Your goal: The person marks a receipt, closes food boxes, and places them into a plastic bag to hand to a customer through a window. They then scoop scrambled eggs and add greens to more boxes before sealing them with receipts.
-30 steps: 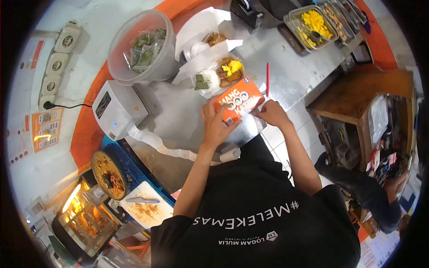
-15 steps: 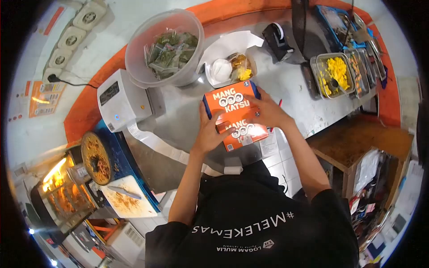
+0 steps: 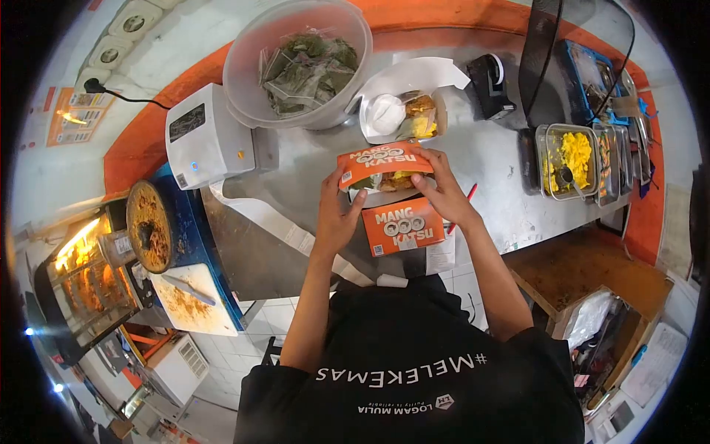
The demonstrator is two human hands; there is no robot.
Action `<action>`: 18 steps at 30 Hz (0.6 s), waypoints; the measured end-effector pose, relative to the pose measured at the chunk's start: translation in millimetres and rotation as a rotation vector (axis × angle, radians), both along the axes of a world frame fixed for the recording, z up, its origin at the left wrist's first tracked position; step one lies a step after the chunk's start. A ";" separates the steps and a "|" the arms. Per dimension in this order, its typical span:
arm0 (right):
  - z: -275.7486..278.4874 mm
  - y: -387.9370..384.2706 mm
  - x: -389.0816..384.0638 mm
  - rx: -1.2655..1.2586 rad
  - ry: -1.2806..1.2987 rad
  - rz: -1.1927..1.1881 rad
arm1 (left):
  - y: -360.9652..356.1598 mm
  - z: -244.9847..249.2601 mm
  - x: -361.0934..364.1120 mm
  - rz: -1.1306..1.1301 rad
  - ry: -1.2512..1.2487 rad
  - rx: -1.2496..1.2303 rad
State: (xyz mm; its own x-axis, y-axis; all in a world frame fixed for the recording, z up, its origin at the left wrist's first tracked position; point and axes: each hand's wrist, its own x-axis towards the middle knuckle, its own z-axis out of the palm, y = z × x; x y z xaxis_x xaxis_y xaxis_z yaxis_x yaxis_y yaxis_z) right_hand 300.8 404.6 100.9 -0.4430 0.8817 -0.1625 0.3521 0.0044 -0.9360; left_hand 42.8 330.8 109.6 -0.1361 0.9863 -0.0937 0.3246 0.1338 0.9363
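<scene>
An orange-and-white "Mang Katsu" takeaway box (image 3: 381,157) is between my two hands, its lid bowed up and food showing through the gap in front. My left hand (image 3: 339,214) grips the box's left side, thumb at the front edge. On the right side, my right hand (image 3: 446,194) has its fingers on the lid and its thumb in the opening. A second takeaway box (image 3: 404,228), shut, lies just below, nearer my body. Beyond them stands an open takeaway box (image 3: 365,127) holding wrapped rice, browned food and something yellow.
Behind are a tub of bagged greens (image 3: 235,81) and a black tape dispenser (image 3: 489,87). A white label printer (image 3: 211,140) trails paper across the counter at left. A container of yellow food (image 3: 575,159) stands right, with a red pen (image 3: 472,192) closer in.
The lid of the held box has bowed upward, and food now shows at its front. The box sits further from the second one, which is more exposed. My view has shifted.
</scene>
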 end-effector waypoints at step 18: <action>-17.0 23.4 21.1 0.206 -0.305 0.482 | -4.0 -47.6 -46.9 -0.448 0.582 0.053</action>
State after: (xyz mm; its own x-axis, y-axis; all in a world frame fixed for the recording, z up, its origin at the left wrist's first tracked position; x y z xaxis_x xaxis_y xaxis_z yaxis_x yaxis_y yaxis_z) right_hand 321.9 428.0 83.9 -0.7606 0.6199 -0.1929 0.5180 0.4002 -0.7560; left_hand -4.1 326.9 62.0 0.2678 0.9602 -0.0795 0.7838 -0.1692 0.5975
